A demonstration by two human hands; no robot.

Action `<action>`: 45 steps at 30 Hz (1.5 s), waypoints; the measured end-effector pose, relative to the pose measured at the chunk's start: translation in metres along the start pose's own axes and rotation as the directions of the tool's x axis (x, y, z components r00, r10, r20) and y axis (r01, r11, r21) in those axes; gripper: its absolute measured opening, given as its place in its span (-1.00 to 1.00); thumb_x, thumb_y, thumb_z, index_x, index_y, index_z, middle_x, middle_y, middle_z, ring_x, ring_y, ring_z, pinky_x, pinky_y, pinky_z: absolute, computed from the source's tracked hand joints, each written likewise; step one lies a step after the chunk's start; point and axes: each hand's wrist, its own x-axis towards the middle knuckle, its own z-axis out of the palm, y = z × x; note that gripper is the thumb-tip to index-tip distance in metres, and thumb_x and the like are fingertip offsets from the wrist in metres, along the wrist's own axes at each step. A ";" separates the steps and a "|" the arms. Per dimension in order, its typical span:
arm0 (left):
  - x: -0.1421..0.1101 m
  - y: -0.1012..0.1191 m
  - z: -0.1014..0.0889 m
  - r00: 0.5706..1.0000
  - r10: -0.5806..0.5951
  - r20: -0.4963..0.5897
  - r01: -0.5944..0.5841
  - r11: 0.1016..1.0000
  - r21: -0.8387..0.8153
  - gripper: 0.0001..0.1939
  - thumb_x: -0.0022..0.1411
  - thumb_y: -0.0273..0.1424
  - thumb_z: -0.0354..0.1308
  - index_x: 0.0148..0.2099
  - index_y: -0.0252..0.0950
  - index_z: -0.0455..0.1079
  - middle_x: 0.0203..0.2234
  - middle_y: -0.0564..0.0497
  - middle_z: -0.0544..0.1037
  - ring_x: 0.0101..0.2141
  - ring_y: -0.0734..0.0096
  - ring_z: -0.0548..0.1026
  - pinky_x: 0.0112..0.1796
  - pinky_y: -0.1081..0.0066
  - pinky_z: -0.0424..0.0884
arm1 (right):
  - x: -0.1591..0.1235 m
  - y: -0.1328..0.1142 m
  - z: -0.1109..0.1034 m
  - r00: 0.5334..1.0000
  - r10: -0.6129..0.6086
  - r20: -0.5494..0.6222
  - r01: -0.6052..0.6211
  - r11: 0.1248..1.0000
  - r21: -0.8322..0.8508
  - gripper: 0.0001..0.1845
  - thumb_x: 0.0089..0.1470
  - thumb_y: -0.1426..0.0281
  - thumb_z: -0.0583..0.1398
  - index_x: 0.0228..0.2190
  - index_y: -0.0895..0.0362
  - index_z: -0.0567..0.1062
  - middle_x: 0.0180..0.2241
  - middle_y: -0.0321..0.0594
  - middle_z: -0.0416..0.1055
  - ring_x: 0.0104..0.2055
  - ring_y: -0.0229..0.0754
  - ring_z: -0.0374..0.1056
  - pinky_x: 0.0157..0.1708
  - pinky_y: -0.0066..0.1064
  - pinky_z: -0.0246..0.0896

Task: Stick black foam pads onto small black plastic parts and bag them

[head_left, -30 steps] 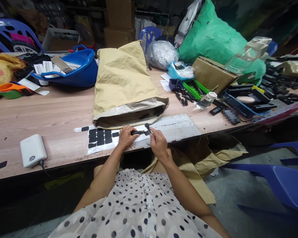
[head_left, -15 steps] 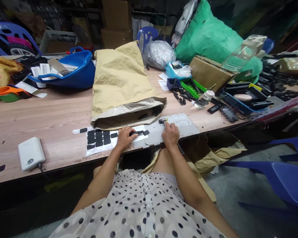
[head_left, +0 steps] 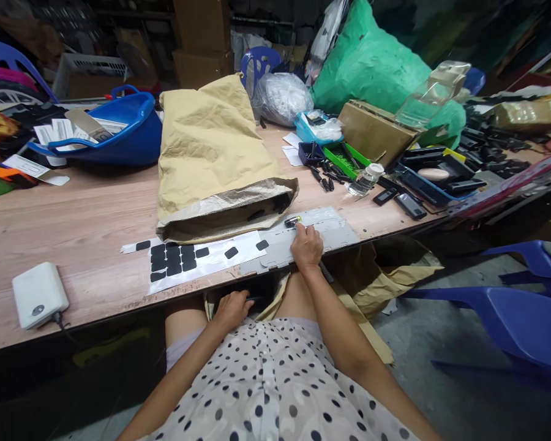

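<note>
My left hand [head_left: 232,308] is below the table edge, over my lap, with its fingers closed on a thin black part [head_left: 253,299]. My right hand [head_left: 307,246] rests on a grey plastic sheet [head_left: 335,228] at the table's front edge, its fingertips pinched on a small black piece with a yellow tip [head_left: 292,222]. A white backing sheet [head_left: 211,257] with several black adhesive pads [head_left: 172,260] lies left of the right hand. A tan paper sack [head_left: 211,153] lies open just behind the sheets.
A white power bank [head_left: 39,294] sits at the front left of the wooden table [head_left: 73,226]. A blue basket [head_left: 119,125] stands at the back left, a green bag [head_left: 376,67] and trays of black parts [head_left: 434,177] at the right. A blue chair [head_left: 528,324] stands at the right.
My left hand has dropped from the backing sheet to below the table edge with the thin black part. My right hand moved right onto the grey sheet and stayed there.
</note>
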 end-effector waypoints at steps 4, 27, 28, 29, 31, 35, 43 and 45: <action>0.004 0.000 -0.008 0.996 -0.008 0.090 0.009 1.000 -0.011 -0.93 0.05 -0.42 0.23 -0.46 -0.17 0.45 -0.58 0.01 0.53 -0.51 0.19 0.52 -0.51 0.33 0.30 | 0.000 0.002 0.002 1.000 -0.013 -0.028 0.014 0.999 0.046 -0.59 0.22 0.49 0.02 0.02 0.12 0.51 -0.25 -0.03 0.36 -0.19 -0.03 0.21 -0.30 -0.30 0.03; 0.134 0.028 -0.096 0.847 0.015 -0.531 -0.056 0.997 -0.060 -0.85 0.22 -0.27 0.23 -0.17 -0.16 0.52 -0.22 -0.08 0.57 -0.11 0.06 0.45 -0.13 0.19 0.36 | -0.004 -0.005 -0.002 1.000 0.017 0.011 -0.017 0.997 0.070 -0.59 0.24 0.45 0.02 0.06 0.11 0.47 -0.21 -0.02 0.35 -0.16 -0.01 0.21 -0.25 -0.30 0.08; 0.123 0.024 -0.094 0.849 0.050 -0.526 -0.087 0.995 -0.046 -0.86 0.22 -0.28 0.23 -0.17 -0.15 0.53 -0.22 -0.06 0.57 -0.11 0.09 0.44 -0.11 0.19 0.35 | -0.005 -0.005 -0.002 1.000 0.017 0.012 -0.018 0.997 0.076 -0.59 0.24 0.44 0.02 0.06 0.11 0.47 -0.21 -0.02 0.35 -0.16 -0.02 0.21 -0.25 -0.30 0.08; 0.112 0.019 -0.091 0.857 0.073 -0.510 -0.108 0.993 -0.040 -0.86 0.21 -0.28 0.24 -0.18 -0.15 0.53 -0.23 -0.05 0.56 -0.13 0.11 0.43 -0.11 0.20 0.34 | -0.005 -0.004 -0.002 1.000 0.018 0.011 -0.019 0.996 0.083 -0.59 0.24 0.44 0.02 0.06 0.11 0.47 -0.21 -0.03 0.35 -0.16 -0.02 0.21 -0.25 -0.30 0.08; 0.097 0.009 -0.085 0.879 0.097 -0.468 -0.135 0.990 -0.048 -0.87 0.21 -0.29 0.24 -0.19 -0.15 0.53 -0.27 -0.02 0.56 -0.17 0.15 0.42 -0.11 0.21 0.34 | -0.004 -0.003 -0.001 1.000 0.022 0.003 -0.022 0.995 0.098 -0.60 0.24 0.44 0.03 0.05 0.10 0.48 -0.21 -0.03 0.35 -0.17 -0.03 0.21 -0.25 -0.30 0.08; 0.087 -0.004 -0.074 0.892 0.097 -0.441 -0.152 0.984 -0.092 -0.87 0.20 -0.32 0.23 -0.18 -0.17 0.53 -0.28 -0.01 0.57 -0.19 0.18 0.44 -0.09 0.22 0.35 | -0.001 0.002 -0.002 0.999 0.034 -0.002 -0.033 0.988 0.153 -0.60 0.21 0.47 0.05 0.01 0.09 0.51 -0.22 -0.05 0.39 -0.17 -0.04 0.25 -0.23 -0.32 0.12; 0.091 -0.004 -0.073 0.889 0.067 -0.453 -0.153 0.976 -0.156 -0.89 0.13 -0.36 0.29 -0.24 -0.18 0.52 -0.28 0.01 0.59 -0.17 0.19 0.48 -0.08 0.22 0.39 | -0.024 -0.016 -0.021 0.994 -0.104 -0.025 0.100 0.820 0.563 -0.57 0.26 0.42 -0.03 0.04 0.11 0.50 -0.11 -0.06 0.51 -0.09 -0.09 0.40 -0.07 -0.31 0.31; 0.091 -0.005 -0.074 0.890 0.060 -0.453 -0.154 0.972 -0.175 -0.90 0.11 -0.37 0.29 -0.25 -0.17 0.53 -0.29 0.01 0.59 -0.17 0.19 0.48 -0.08 0.23 0.40 | -0.035 -0.028 -0.024 0.979 -0.203 -0.016 0.162 0.732 0.662 -0.59 0.26 0.40 0.00 0.02 0.10 0.52 -0.12 -0.09 0.53 -0.10 -0.12 0.43 -0.04 -0.31 0.34</action>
